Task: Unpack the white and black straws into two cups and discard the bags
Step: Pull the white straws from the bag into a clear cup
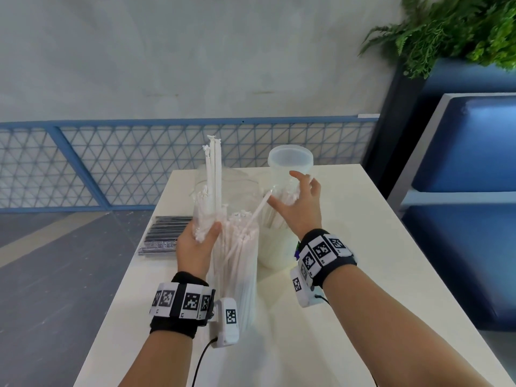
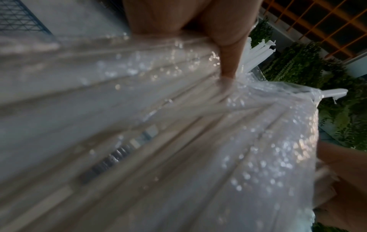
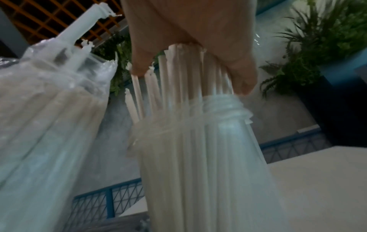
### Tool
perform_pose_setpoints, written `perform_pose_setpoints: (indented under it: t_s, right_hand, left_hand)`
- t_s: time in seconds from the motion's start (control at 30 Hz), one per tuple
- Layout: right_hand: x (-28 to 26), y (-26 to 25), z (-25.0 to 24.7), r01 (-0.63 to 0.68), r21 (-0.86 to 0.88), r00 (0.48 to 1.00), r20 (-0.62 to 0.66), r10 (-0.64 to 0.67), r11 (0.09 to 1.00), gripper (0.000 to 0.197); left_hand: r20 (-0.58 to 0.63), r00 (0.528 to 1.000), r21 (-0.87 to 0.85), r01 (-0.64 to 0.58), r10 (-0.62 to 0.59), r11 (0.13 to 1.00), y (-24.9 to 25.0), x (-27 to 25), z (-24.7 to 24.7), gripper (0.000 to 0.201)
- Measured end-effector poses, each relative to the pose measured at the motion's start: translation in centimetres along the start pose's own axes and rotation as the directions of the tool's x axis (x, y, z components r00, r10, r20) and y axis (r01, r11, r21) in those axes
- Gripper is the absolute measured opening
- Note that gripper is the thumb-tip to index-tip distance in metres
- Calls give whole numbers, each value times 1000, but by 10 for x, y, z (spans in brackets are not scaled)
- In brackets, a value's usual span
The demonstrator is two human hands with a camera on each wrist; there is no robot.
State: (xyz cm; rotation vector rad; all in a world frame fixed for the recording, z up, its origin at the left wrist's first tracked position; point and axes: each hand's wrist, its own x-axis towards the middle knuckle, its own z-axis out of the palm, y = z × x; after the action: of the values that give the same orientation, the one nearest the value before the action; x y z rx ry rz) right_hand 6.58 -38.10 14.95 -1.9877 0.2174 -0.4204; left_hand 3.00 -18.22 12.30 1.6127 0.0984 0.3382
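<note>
Head view looks down on a long white worktop [image 1: 363,275] that runs away toward a pale grey wall, with a blue railing of diamond mesh [image 1: 139,163] behind its far end and grey floor to the left. To the right stand blue padded seats [image 1: 469,152], and fern-like greenery [image 1: 446,29] hangs in the upper right corner. The left hand [image 1: 196,244] grips the clear bag of white straws [image 1: 237,263] near its open top, holding it upright over the worktop; a few straws stick up well above the rest and one leans right toward the other hand. The right hand [image 1: 296,208] has its fingers curled around the tops of a bunch of white straws [image 3: 190,87] that stand in a translucent cup [image 1: 275,247] on the worktop, just right of the bag. A second translucent cup [image 1: 290,163] shows beyond the right hand; whether it rests on the worktop or on something else cannot be told. The bag of black straws [image 1: 164,236] lies flat at the worktop's left edge, behind the left hand. The left wrist view is mostly blurred plastic and straws, with a finger pressing into the bag. Both wrists wear black bands with square printed markers.
</note>
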Motion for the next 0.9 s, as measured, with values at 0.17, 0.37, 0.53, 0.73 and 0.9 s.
perform_pose_setpoints:
  t_s: [0.17, 0.37, 0.53, 0.73, 0.9]
  right_hand:
    - [11, -7, 0, 105, -61, 994, 49, -103, 993, 24]
    - [21, -18, 2, 249, -83, 964, 111, -240, 965, 26]
    - [18, -34, -2, 235, -171, 962, 180, -204, 957, 34]
    - [-39, -41, -7, 400, 157, 915, -120, -385, 903, 50]
    - [-63, -27, 4, 232, 90, 956, 163, -244, 969, 44]
  left_hand:
    - [20, 1000, -15, -6, 7, 1000, 0, -3, 1, 22]
    - [41, 999, -50, 0, 2, 999, 2, -3, 2, 20]
    - [50, 999, -114, 5, 0, 993, 8, -4, 4, 12]
    - [58, 998, -208, 2, 10, 978, 11, -10, 3, 17]
    - [243, 970, -148, 4, 33, 989, 10, -13, -4, 55]
